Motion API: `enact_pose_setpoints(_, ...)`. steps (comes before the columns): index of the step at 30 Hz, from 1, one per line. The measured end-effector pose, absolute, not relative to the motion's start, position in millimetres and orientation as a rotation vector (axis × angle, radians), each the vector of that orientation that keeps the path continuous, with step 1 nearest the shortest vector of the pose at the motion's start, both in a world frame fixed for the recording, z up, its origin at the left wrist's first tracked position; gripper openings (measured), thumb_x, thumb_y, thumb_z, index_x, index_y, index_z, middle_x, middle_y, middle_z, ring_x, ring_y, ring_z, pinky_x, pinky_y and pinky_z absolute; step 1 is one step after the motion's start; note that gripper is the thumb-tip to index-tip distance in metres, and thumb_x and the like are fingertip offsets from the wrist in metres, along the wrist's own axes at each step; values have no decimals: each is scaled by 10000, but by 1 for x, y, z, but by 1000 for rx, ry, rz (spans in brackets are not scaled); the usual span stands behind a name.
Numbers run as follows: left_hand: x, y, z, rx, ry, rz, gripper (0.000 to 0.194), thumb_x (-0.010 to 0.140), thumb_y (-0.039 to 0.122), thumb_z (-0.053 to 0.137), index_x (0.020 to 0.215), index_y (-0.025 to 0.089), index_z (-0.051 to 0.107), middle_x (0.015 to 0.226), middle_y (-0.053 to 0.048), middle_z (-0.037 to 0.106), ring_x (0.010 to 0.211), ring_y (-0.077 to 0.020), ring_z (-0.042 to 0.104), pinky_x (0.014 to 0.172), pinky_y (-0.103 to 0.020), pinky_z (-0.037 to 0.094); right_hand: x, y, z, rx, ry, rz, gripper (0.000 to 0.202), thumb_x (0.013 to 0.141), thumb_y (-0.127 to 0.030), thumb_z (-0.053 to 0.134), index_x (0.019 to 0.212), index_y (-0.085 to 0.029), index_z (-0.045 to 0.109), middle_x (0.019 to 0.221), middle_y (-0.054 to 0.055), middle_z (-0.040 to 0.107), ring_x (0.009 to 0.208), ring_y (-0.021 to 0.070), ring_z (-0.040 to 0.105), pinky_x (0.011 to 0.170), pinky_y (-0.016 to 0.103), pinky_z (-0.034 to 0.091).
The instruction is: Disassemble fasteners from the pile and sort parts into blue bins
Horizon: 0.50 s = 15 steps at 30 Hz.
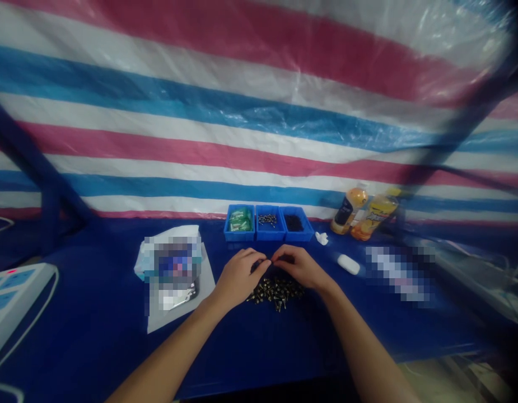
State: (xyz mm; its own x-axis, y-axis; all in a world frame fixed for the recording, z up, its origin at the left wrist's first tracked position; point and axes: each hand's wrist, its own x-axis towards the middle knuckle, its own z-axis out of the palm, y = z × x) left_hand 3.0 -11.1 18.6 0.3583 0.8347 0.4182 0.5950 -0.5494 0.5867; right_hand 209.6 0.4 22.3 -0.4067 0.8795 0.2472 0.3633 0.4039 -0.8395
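Over the blue table, the fingertips of my left hand (pixel 241 275) and my right hand (pixel 301 266) nearly meet. Both hands are closed in a pinch, thumb against fingers. Whatever is between the fingertips is too small and dark to make out. Just below them lies a loose pile of small brass-and-black metal parts (pixel 279 292), partly covered by my hands. Beyond my hands, three blue bins stand side by side. The left bin (pixel 239 237) has green packets (pixel 241 219), the middle one (pixel 265 233) small shiny metal parts, the right one (pixel 299 234) small black pieces.
Two drink bottles, one dark-labelled (pixel 348 211) and one yellow (pixel 375 215), stand back right. Nearer lie crumpled tissue (pixel 321 238) and a white case (pixel 348 265). To the left are a package (pixel 191 232) on a pale sheet (pixel 206 280) and a white power strip (pixel 29 294) with its cable.
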Motion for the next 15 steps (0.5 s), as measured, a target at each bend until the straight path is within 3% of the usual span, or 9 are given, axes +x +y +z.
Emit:
enact_pose_setpoints(10,4,-12,24,2252,1150,992,229,940,282,481,820,210,661,785,-12,628,760,-165,591,724,-294,454,196,-3,22,-983,-1709,1149,248,824,-391,654,974,-196,624,804,3,607,696,134,530,645,261,411)
enact_pose_setpoints(15,3,-12,23,2271,1155,1030,210,931,289,491,839,210,662,792,-18,631,786,-177,599,723,-302,460,197,-4,25,-1110,-1869,1020,288,886,-436,545,797,-174,626,673,-19,533,632,120,448,579,245,342)
